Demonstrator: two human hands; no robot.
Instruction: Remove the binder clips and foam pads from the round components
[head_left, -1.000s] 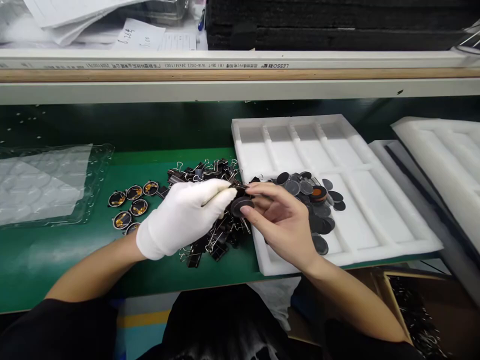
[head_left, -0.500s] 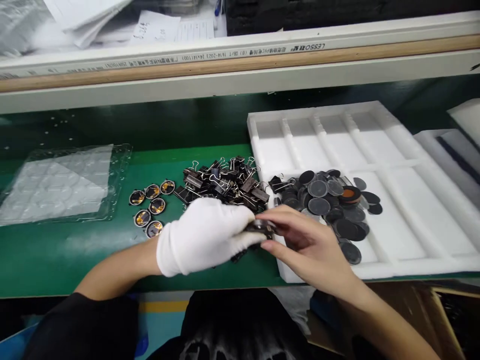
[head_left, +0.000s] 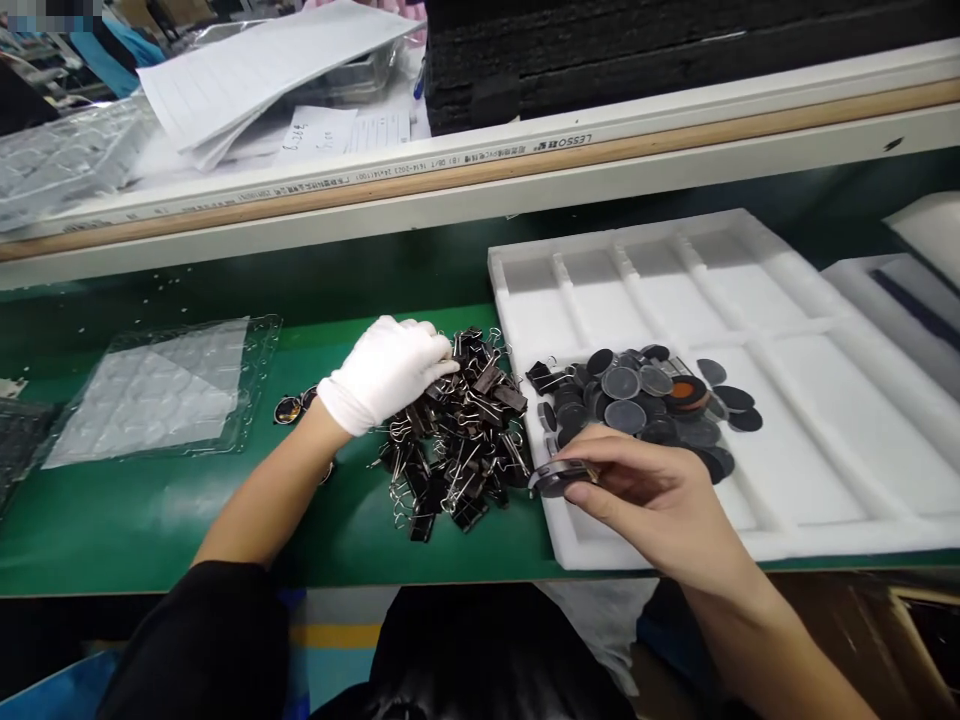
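Note:
My left hand (head_left: 394,370), in a white glove, reaches over the left upper part of a pile of black binder clips (head_left: 465,430). Its fingers are bent at the clips, and what lies under them is hidden. Bare, my right hand (head_left: 652,490) pinches a round dark part (head_left: 559,478) between thumb and fingers, above the near left edge of a white foam tray (head_left: 566,540). Behind that hand, dark and clear discs (head_left: 626,400) are heaped in the tray. A few round parts with gold insides (head_left: 287,409) lie left of the clips, partly covered by my left arm.
A clear plastic blister tray (head_left: 172,390) with a white sheet lies at the left on the green table (head_left: 112,520). A shelf edge (head_left: 450,190) runs across the back, with papers (head_left: 277,65) above it.
My left hand has left the round part and moved up and left onto the clips. My right hand keeps the part and has shifted slightly right. The view has tilted a little.

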